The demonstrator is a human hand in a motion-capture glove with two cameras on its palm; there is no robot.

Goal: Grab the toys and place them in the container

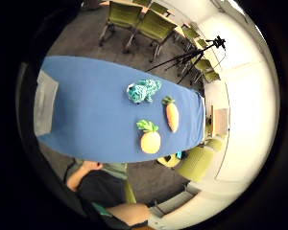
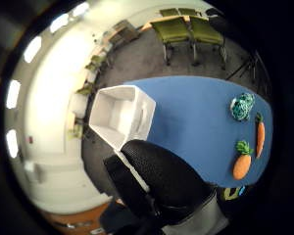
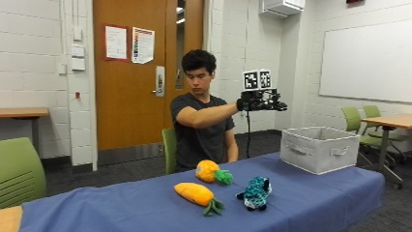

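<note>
Table with a blue cloth (image 3: 128, 203), toys and bin on it

A grey fabric storage bin (image 3: 320, 149) stands at 2 o'clock; an orange plush pineapple (image 3: 209, 171), an orange plush carrot (image 3: 196, 195) and a teal spotted plush animal (image 3: 257, 193) lie mid-table.

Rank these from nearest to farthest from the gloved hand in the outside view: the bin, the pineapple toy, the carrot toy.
1. Grey bin, on the table below the raised right hand.
2. Pineapple toy, on the person's side of the table.
3. Carrot toy, just beyond it.

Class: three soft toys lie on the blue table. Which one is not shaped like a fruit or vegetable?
The teal spotted animal toy. The carrot and the pineapple are orange with green leaves; it alone is teal with legs.
</note>
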